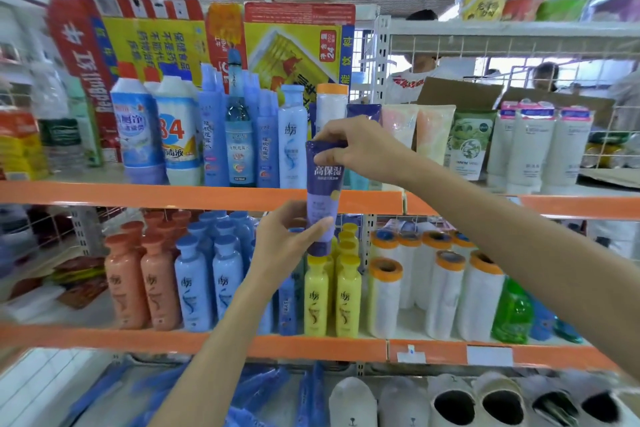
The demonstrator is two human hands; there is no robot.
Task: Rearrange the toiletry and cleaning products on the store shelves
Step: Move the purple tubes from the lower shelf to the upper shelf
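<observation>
At frame centre, the purple tube (322, 198) hangs before the orange shelf edge (173, 196). The right hand (360, 146) pinches its crimp; left hand (287, 239) fingers clamp near its cap. It looks light, soft and squeezable, so hold its stiffer ends.

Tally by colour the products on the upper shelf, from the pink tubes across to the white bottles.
pink tubes: 2
green tube: 1
white bottles: 3
Total: 6
</observation>
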